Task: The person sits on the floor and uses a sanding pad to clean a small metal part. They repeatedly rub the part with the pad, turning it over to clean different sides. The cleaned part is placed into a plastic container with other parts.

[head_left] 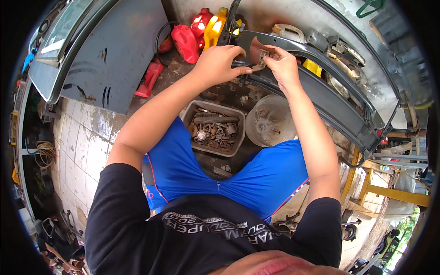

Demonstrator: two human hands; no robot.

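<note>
Above the far side of the bin, my right hand [283, 68] pinches a small metal part [261, 60] between thumb and fingers. A curled brown sheet [258, 47], resembling sandpaper, stands up against that part at the same fingers. My left hand [220, 65] is close by on the left, its thumb stretched toward the metal part's lower end. Its fingers curve above the thumb with a gap between; their tips are partly hidden. Between my knees sits a grey rectangular bin [187, 114] of rusty bolts and metal bits, beside a clear round plastic tub [255, 120].
A black curved vehicle panel [321, 85] extends beyond my hands to the right. A grey door panel [110, 59] leans at left. Red containers [184, 43] and a yellow jug [214, 30] stand at the back. Yellow bars [398, 195] are at right.
</note>
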